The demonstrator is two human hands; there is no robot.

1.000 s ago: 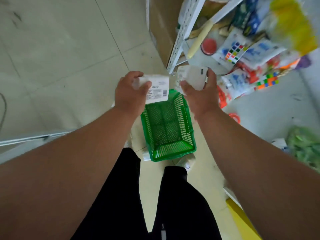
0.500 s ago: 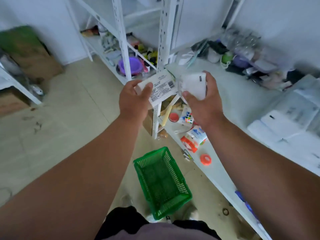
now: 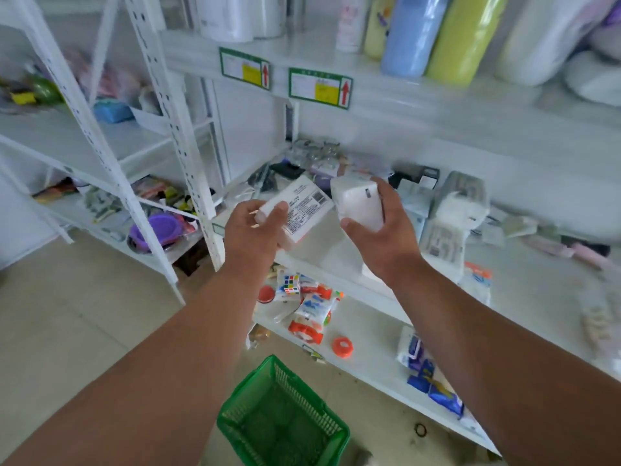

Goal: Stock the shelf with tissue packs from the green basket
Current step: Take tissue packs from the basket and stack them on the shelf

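Note:
My left hand (image 3: 253, 233) grips a white tissue pack (image 3: 300, 210) with printed text and a barcode facing up. My right hand (image 3: 386, 235) grips a second white tissue pack (image 3: 358, 203) beside it. Both packs hover over the front edge of the middle shelf (image 3: 322, 250) of the white rack. More white tissue packs (image 3: 453, 210) lie on that shelf to the right. The green basket (image 3: 285, 422) stands on the floor below my arms; I see no packs in it.
The upper shelf (image 3: 403, 95) carries coloured rolls and two green price labels. The lower shelf (image 3: 363, 334) holds toys, puzzle cubes, orange tape rolls and blue packets. A second white rack (image 3: 111, 156) with a purple bowl stands to the left over tiled floor.
My view has swung up from the basket on the floor to the shelves. Both hands have risen with their tissue packs to the middle shelf's height.

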